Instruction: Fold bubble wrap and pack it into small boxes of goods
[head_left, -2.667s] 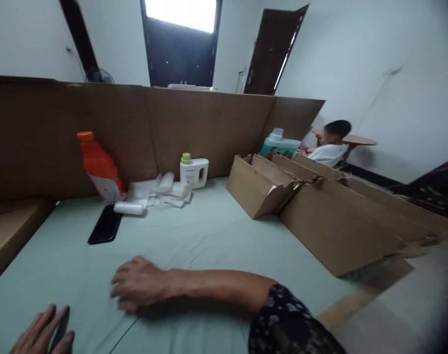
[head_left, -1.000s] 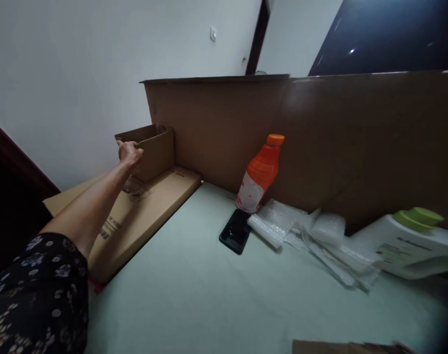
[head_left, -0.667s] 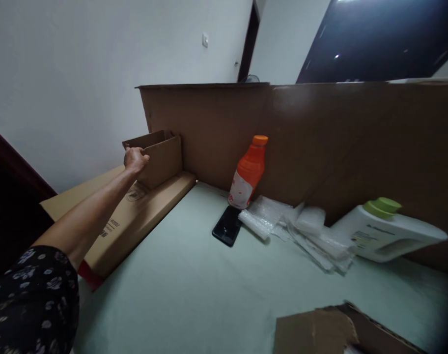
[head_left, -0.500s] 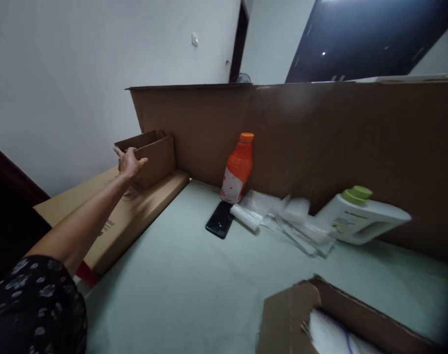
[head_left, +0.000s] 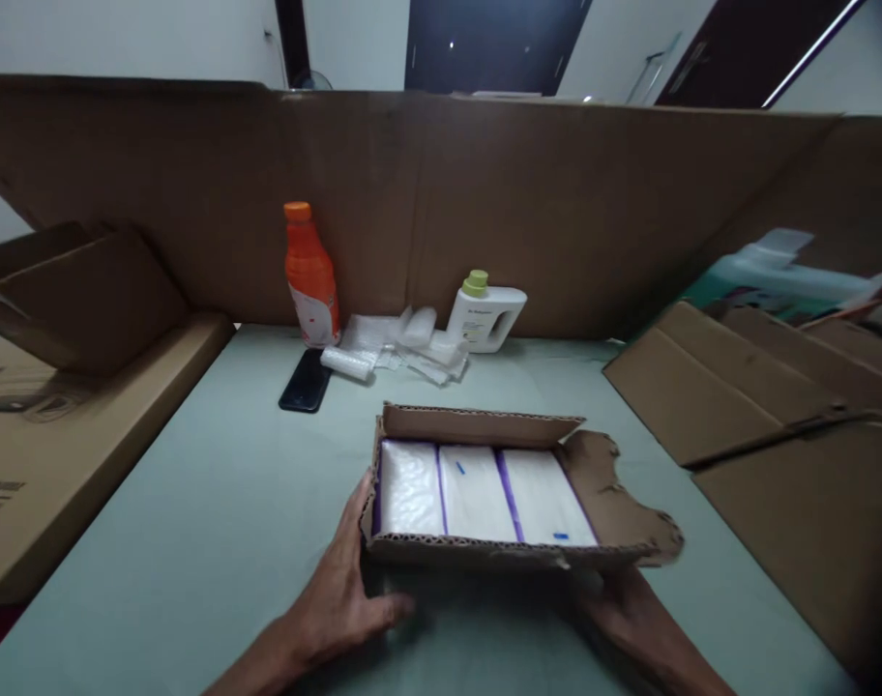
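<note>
In front of me is an open cardboard box (head_left: 485, 555) with torn flaps at its right end. Three white packs (head_left: 477, 495) edged in purple lie side by side in it. My left hand (head_left: 343, 599) grips the box's left end, fingers along the outer side and thumb out in front. Under the right end is my right hand (head_left: 625, 611), supporting the box; its fingers are mostly hidden beneath the cardboard. The box's near edge appears raised off the pale green surface (head_left: 216, 522).
Along the cardboard back wall (head_left: 557, 222) stand an orange bottle (head_left: 311, 275) and a white jug (head_left: 488, 317) with a green cap. A phone (head_left: 305, 382) and bubble wrap (head_left: 412, 343) lie between. Cartons (head_left: 107, 416) flank the left; cardboard flaps (head_left: 731, 382) and a teal container (head_left: 767, 275) the right.
My view has swung right and down. My left hand has left the small carton at the left and now holds the box of packs. My right hand has come into view under it.
</note>
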{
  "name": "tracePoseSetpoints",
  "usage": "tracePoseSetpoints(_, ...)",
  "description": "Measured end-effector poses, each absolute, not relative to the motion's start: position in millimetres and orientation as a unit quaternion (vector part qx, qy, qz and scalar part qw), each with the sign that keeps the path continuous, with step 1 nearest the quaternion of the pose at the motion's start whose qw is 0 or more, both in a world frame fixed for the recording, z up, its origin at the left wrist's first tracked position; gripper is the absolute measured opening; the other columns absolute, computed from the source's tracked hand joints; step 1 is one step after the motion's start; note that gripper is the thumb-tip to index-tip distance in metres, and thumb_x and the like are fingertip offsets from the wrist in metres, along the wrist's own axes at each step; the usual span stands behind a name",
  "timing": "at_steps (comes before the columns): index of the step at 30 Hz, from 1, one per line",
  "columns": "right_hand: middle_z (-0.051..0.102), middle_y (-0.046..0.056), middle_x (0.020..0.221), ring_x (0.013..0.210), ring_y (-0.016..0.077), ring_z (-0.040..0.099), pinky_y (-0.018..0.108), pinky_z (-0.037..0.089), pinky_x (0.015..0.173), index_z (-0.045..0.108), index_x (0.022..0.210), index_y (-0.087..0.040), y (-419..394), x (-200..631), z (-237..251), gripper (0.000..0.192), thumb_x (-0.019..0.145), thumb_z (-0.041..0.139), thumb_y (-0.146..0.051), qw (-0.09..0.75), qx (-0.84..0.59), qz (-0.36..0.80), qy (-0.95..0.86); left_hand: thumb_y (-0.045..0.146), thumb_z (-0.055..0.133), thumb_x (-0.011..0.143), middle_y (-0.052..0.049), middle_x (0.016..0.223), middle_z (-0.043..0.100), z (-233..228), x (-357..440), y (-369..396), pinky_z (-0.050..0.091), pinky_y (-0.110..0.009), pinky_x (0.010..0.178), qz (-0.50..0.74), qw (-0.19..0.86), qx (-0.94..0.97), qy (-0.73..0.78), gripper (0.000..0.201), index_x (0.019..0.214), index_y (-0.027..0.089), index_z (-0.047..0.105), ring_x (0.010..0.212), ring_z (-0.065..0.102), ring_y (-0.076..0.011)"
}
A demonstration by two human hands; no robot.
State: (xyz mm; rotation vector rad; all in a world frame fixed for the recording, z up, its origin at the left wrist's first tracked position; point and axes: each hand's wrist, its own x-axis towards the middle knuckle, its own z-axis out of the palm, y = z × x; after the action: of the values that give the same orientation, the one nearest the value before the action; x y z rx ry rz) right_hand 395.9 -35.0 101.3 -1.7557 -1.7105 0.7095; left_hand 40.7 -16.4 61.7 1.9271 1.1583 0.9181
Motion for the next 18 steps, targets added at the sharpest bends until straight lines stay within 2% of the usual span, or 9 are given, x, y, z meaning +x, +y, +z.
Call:
tracePoseSetpoints(2, 0.079, 0.015, 0.100, 0.095, 0.0378, 0.073, 0.046, 0.062, 0.083, 0.079, 0.101, -0.017, -22, 389, 103, 0.045, 0.081, 0.060, -0.053, 0.286, -0.638, 0.303, -0.648, 0.047, 0.067, 0.084, -0.020, 0.154, 0.044, 62, 52, -19, 0.038, -0.065, 0.114, 0.379, 0.341, 0.717, 0.475, 0.094, 0.161, 0.021, 0.019, 0.142, 0.041, -0.0423)
tracePoseSetpoints(5, 0.077, 0.015, 0.109, 0.105, 0.0378, 0.071, 0.048, 0.058, 0.092, 0.078, 0.108, -0.017, -12, 377, 107, 0.044, 0.083, 0.061, -0.048, 0.296, -0.596, 0.334, -0.667, 0.047, 0.063, 0.086, -0.018, 0.136, 0.062, 68, 49, -25, 0.046, -0.062, 0.108, 0.387, 0.320, 0.690, 0.522, 0.074, 0.152, 0.020, 0.042, 0.131, 0.055, -0.0396)
tracePoseSetpoints(10, 0.073, 0.016, 0.121, 0.116, 0.0373, 0.067, 0.049, 0.056, 0.097, 0.070, 0.126, -0.016, -16, 355, 97, 0.050, 0.086, 0.059, -0.043, 0.327, -0.558, 0.349, -0.679, 0.051, 0.063, 0.081, -0.015, 0.106, 0.076, 77, 33, -31, 0.058, -0.053, 0.094, 0.394, 0.283, 0.637, 0.599, 0.055, 0.124, 0.017, 0.069, 0.108, 0.069, -0.0366)
tracePoseSetpoints(14, 0.066, 0.017, 0.134, 0.124, 0.0353, 0.063, 0.046, 0.056, 0.099, 0.061, 0.138, -0.014, -24, 345, 89, 0.057, 0.087, 0.059, -0.042, 0.346, -0.578, 0.333, -0.660, 0.046, 0.066, 0.073, -0.011, 0.097, 0.078, 84, 32, -15, 0.061, -0.048, 0.085, 0.391, 0.291, 0.631, 0.604, 0.040, 0.102, 0.019, 0.075, 0.093, 0.072, -0.0336)
tracePoseSetpoints(18, 0.073, 0.016, 0.120, 0.109, 0.0342, 0.071, 0.044, 0.060, 0.092, 0.072, 0.120, -0.016, -10, 374, 101, 0.045, 0.085, 0.060, -0.041, 0.309, -0.545, 0.331, -0.705, 0.044, 0.068, 0.072, -0.012, 0.094, 0.077, 78, 38, -5, 0.062, -0.045, 0.081, 0.421, 0.291, 0.622, 0.593, 0.038, 0.098, 0.016, 0.074, 0.088, 0.072, -0.0318)
